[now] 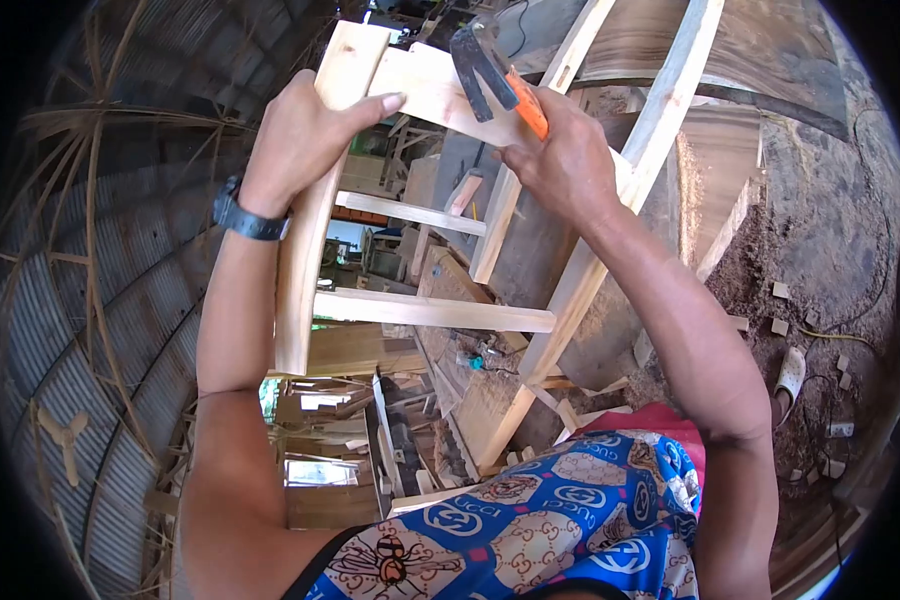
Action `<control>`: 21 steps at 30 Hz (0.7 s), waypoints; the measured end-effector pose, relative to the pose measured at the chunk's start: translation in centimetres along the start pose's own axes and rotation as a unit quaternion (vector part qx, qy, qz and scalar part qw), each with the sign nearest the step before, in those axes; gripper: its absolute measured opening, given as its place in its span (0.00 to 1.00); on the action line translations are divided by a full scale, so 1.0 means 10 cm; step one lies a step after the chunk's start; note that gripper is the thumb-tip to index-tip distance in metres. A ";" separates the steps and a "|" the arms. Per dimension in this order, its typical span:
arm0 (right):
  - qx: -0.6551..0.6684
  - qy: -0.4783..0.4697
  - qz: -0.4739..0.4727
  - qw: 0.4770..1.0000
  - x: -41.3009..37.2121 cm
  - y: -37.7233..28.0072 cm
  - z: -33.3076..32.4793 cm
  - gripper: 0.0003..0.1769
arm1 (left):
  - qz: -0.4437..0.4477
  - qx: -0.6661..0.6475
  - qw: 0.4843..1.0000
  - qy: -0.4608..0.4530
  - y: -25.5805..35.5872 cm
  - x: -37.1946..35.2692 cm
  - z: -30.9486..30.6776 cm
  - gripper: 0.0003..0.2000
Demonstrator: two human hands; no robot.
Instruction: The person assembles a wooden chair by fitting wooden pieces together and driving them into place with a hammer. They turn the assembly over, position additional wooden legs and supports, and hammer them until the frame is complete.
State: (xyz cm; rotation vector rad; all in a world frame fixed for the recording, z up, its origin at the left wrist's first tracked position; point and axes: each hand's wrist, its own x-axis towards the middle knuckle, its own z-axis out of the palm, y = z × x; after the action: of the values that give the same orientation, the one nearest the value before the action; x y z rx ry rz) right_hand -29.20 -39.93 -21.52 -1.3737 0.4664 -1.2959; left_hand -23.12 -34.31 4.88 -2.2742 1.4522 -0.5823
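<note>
My left hand (295,140) wraps round the upper part of a pale wooden post (305,260), its thumb lying over a wide wooden board (435,90) joined to that post. In my right hand (570,160) is a hammer (482,75) with a dark curved head and an orange handle (526,105). The hammer head is over the wide board, and whether it touches cannot be told. Two thin rails, an upper one (410,213) and a lower one (435,310), run from the left post toward the right side of the wooden frame. A long right post (660,110) slants behind my right wrist.
Sawdust and wood scraps (779,326) litter the ground at right, near a foot in a light shoe (791,372). Large wooden slabs (800,40) lie at upper right. Corrugated metal sheeting (120,320) stands at left. More cut timber (340,505) is piled below.
</note>
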 end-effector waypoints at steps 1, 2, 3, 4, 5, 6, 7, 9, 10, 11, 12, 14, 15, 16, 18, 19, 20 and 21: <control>0.004 0.002 -0.012 1.000 0.01 0.02 -0.01 0.35 | -0.011 0.031 0.999 0.008 0.01 0.03 0.02 0.41; 0.008 -0.001 -0.011 1.000 0.01 0.03 -0.01 0.35 | -0.015 0.033 0.999 0.005 0.04 0.02 0.02 0.41; 0.011 0.000 -0.009 1.000 0.00 0.05 -0.02 0.35 | -0.016 0.022 0.999 0.022 0.09 0.00 0.03 0.38; 0.015 0.001 -0.007 1.000 0.00 0.05 -0.02 0.35 | -0.019 0.011 0.999 0.040 0.13 -0.01 0.03 0.37; 0.017 -0.003 -0.006 1.000 0.00 0.05 -0.02 0.35 | -0.023 0.012 0.999 0.037 0.15 -0.01 0.03 0.37; 0.026 -0.002 -0.007 1.000 0.00 0.03 -0.01 0.34 | -0.035 0.010 0.999 0.029 0.17 0.00 0.03 0.35; 0.035 -0.001 -0.009 0.999 0.00 0.01 -0.02 0.34 | -0.046 0.009 0.999 0.022 0.18 0.01 0.00 0.34; 0.027 -0.010 -0.011 1.000 0.04 0.01 -0.04 0.34 | -0.053 0.014 0.998 0.012 0.18 0.02 -0.01 0.35; 0.015 -0.015 -0.014 1.000 0.06 0.01 -0.05 0.33 | -0.055 0.017 0.998 0.003 0.18 0.03 0.00 0.36; 0.016 -0.017 -0.014 1.000 0.06 0.02 -0.06 0.33 | -0.004 -0.011 0.999 0.046 0.20 0.01 0.02 0.36; 0.015 -0.022 -0.017 0.999 0.06 0.02 -0.08 0.33 | -0.006 -0.011 0.999 0.045 0.23 0.01 0.01 0.36; 0.017 -0.033 -0.013 0.999 0.08 0.03 -0.09 0.32 | -0.023 -0.011 0.999 0.023 0.26 0.01 0.00 0.37; 0.015 -0.037 -0.015 0.999 0.07 0.04 -0.09 0.33 | -0.027 -0.012 0.999 0.017 0.28 0.01 0.00 0.37; 0.012 -0.039 -0.018 0.999 0.07 0.03 -0.09 0.33 | -0.029 -0.024 0.999 0.013 0.30 0.01 -0.01 0.33; 0.010 -0.042 -0.015 0.999 0.08 0.02 -0.10 0.33 | -0.027 -0.036 0.999 0.009 0.34 0.05 -0.02 0.29; 0.007 -0.044 -0.013 0.999 0.09 0.02 -0.11 0.32 | -0.021 -0.042 0.999 0.016 0.36 0.06 -0.02 0.29; 0.006 -0.046 -0.012 0.999 0.12 0.03 -0.13 0.32 | -0.017 -0.049 0.998 0.024 0.37 0.07 -0.01 0.29; 0.003 -0.059 -0.013 0.998 0.12 0.03 -0.14 0.31 | -0.026 -0.049 0.998 0.022 0.35 0.05 -0.02 0.29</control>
State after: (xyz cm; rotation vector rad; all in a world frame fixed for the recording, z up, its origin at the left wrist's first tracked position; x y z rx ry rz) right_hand -29.94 -41.70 -21.63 -1.4456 0.3643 -1.2296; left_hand -25.71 -36.13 3.24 -2.3946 1.4778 -0.5933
